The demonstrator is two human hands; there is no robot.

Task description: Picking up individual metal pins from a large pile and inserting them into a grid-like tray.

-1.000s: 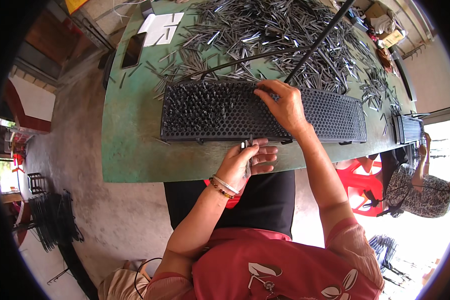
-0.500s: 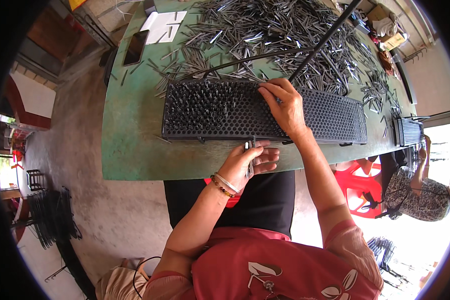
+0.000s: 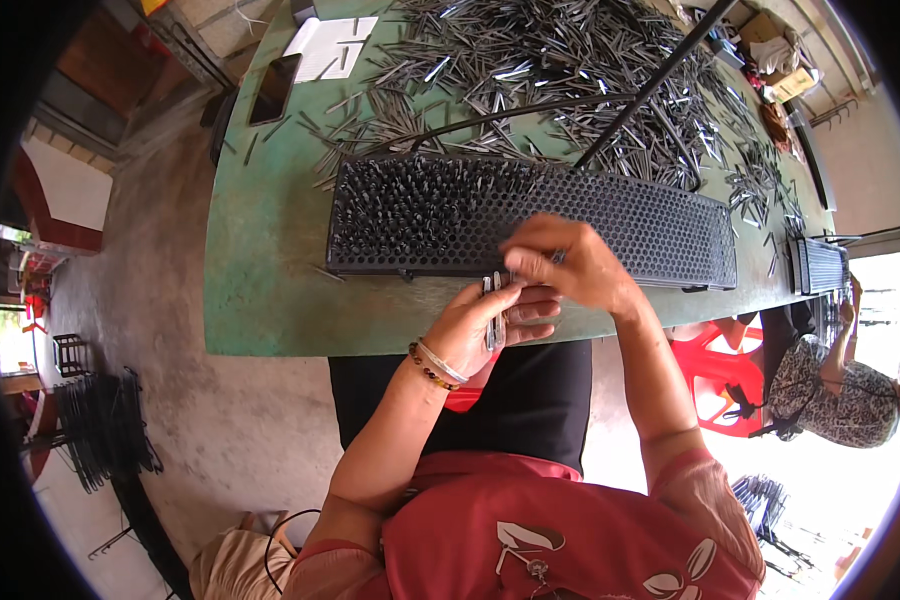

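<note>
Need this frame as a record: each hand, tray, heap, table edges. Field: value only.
left hand: holds thin, shiny dark-grey strips against its fingers
right hand: blurred, near the strips' upper ends; grip unclear
tray: long black perforated rectangular tray; dark pieces crowd its left part, round holes show at right
heap: loose dark slender strips, beyond the tray
surface: green-topped table
far left: black rectangular phone, white paper

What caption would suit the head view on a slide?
Left hand holding thin dark shiny strips, right hand close by, near a long black perforated tray on a green table.
</note>
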